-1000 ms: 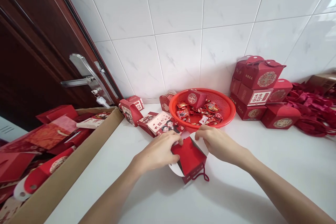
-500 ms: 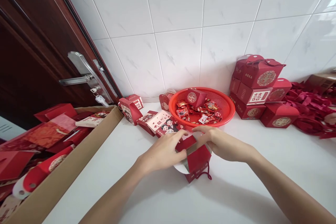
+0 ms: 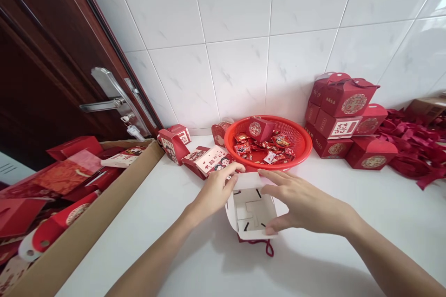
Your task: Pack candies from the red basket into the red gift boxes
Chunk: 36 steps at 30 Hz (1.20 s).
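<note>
On the white surface (image 3: 149, 199), just in front of the red basket (image 3: 306, 144), I see an open box (image 3: 252, 209), with its white inside turned up toward the person. The left hand (image 3: 216, 195) is at the far left corner of this box; its thumb and first finger come close to each other, but I cannot tell whether they pinch the edge. The right hand (image 3: 298, 202) has its fingers spread along the right side, and the thumb is at the near edge. A dark red cord (image 3: 269, 247) hangs out at the near side. In the basket there are wrapped sweets (image 3: 282, 140) and one small closed box (image 3: 261, 129). To the right stands a pile of red boxes (image 3: 343, 118) near the tiled wall (image 3: 299, 0), and to the left is a long carton (image 3: 104, 213), filled with red packages (image 3: 62, 176)
</note>
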Each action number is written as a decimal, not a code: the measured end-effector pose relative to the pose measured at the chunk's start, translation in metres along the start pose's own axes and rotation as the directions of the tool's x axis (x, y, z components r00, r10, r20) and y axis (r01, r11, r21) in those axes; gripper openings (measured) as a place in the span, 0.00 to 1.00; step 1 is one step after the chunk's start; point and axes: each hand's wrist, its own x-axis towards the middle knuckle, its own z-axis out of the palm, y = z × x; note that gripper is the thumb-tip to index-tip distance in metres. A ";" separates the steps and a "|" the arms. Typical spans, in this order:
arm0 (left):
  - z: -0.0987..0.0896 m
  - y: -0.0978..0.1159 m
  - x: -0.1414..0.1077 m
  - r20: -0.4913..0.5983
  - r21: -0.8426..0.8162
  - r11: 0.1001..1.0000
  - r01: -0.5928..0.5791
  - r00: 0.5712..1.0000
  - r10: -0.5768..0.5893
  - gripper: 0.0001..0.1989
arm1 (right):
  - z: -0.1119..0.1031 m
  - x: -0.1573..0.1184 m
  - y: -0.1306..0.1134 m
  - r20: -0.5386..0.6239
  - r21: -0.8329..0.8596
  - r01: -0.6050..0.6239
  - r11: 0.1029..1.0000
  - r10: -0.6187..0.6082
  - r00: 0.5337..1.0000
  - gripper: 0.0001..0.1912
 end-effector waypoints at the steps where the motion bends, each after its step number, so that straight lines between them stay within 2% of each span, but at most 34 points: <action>1: 0.001 -0.001 0.000 0.000 0.000 1.000 0.011 1.000 -0.011 0.15 | 0.003 0.000 -0.003 -0.001 -0.014 -0.023 1.000 0.023 1.000 0.32; 5: 0.001 -0.011 0.000 0.069 -0.034 0.994 0.105 0.992 -0.103 0.17 | 0.012 -0.001 -0.013 0.026 -0.086 -0.112 0.990 0.115 0.993 0.52; 8: -0.001 -0.021 -0.005 0.184 -0.037 0.993 0.110 0.978 -0.101 0.26 | 0.018 -0.001 -0.017 0.037 -0.158 -0.172 0.972 0.180 0.983 0.62; 10: -0.003 -0.027 -0.011 0.259 -0.034 0.995 0.092 0.963 -0.081 0.32 | 0.020 0.000 -0.018 0.040 -0.206 -0.218 0.954 0.231 0.972 0.63; 13: -0.002 -0.032 -0.020 0.331 -0.076 0.989 0.126 0.939 -0.094 0.37 | 0.021 0.004 -0.017 0.021 -0.291 -0.277 0.916 0.295 0.955 0.62; 16: 0.006 -0.031 -0.026 0.315 -0.141 0.984 0.108 0.947 -0.059 0.36 | 0.019 0.008 -0.015 0.005 -0.350 -0.334 0.875 0.358 0.934 0.63; 20: 0.020 -0.026 -0.022 0.233 -0.097 0.993 0.061 0.972 -0.037 0.36 | 0.011 0.011 -0.010 -0.010 -0.337 -0.404 0.851 0.426 0.905 0.55; 22: 0.026 -0.024 -0.016 0.197 -0.042 0.998 0.055 0.979 -0.046 0.35 | 0.005 0.011 -0.005 -0.020 -0.330 -0.444 0.833 0.464 0.885 0.42; 24: 0.028 -0.022 -0.011 0.186 -0.009 1.000 0.015 0.982 -0.013 0.33 | -0.001 0.007 0.000 -0.033 -0.327 -0.467 0.822 0.484 0.875 0.25; 25: 0.028 -0.020 -0.010 0.192 0.009 1.000 -0.014 0.981 0.012 0.31 | -0.005 0.005 0.004 -0.043 -0.320 -0.469 0.823 0.482 0.875 0.20; 28: 0.020 -0.015 -0.009 0.209 0.126 0.990 -0.062 0.977 0.034 0.29 | -0.018 -0.007 0.018 -0.117 -0.281 -0.464 0.840 0.450 0.885 0.20; 31: 0.002 -0.005 -0.006 0.131 0.282 0.958 -0.046 0.991 0.009 0.27 | -0.036 -0.011 0.038 -0.261 -0.208 -0.478 0.853 0.423 0.868 0.14; 34: -0.019 0.010 0.015 0.044 0.356 0.930 -0.091 0.996 0.081 0.22 | -0.052 0.005 0.061 -0.301 -0.073 -0.454 0.888 0.414 0.859 0.15; 36: -0.028 0.017 0.041 0.060 0.353 0.923 -0.154 0.988 0.142 0.19 | -0.056 0.025 0.076 -0.289 0.012 -0.433 0.902 0.417 0.862 0.16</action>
